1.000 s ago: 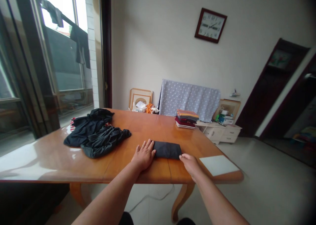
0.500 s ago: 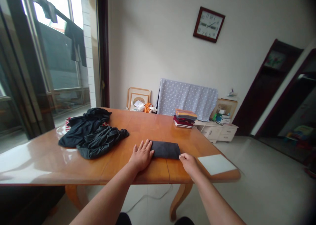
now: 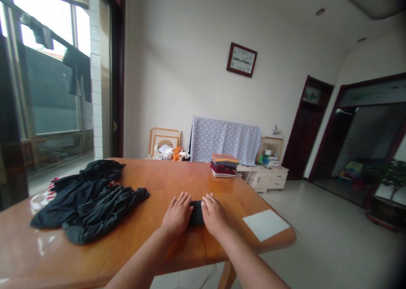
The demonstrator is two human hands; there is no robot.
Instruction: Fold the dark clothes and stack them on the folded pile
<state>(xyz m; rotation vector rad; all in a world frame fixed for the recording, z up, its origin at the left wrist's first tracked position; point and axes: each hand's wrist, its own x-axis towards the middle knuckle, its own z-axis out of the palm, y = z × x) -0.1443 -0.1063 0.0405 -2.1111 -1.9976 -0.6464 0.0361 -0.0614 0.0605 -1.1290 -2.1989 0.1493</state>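
Dark folded cloth lay near the front edge of the wooden table. The left hand rested palm-down over the cloth's left end, the right hand over its right end; both were unclenched, fingers extended. On the table's left portion lay a dark garment heap; near its far edge, a folded stack; near its right front corner, a pale sheet.

On the counter, a folded cloth lies near the front edge, a heap of clothes to its left, a flat sheet to its right, a stack of clothes behind; a cabinet stands beyond.
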